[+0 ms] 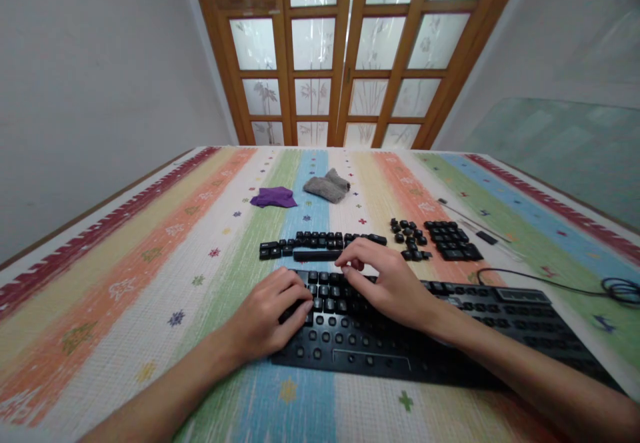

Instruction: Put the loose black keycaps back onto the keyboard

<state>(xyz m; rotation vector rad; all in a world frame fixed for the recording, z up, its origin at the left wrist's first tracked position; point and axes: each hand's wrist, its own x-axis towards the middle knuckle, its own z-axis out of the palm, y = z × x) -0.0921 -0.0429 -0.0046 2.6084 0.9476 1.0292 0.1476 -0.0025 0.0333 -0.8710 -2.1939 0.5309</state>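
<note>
- Striped cloth (205, 310) is spread under a keyboard (385, 343).
- Its left end is perhaps steadied by the left hand (270, 310).
- Right hand (390, 280) is poised above; neither grip is discernible.
- Loose keycaps (320, 238) are grouped behind, presumably sorted.

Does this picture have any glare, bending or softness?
In the head view, brown wooden doors splay toward the top and their whitish glass panes show bright patches; also in the head view, the black plastic keyboard looks soft, any lettering unreadable.
</note>
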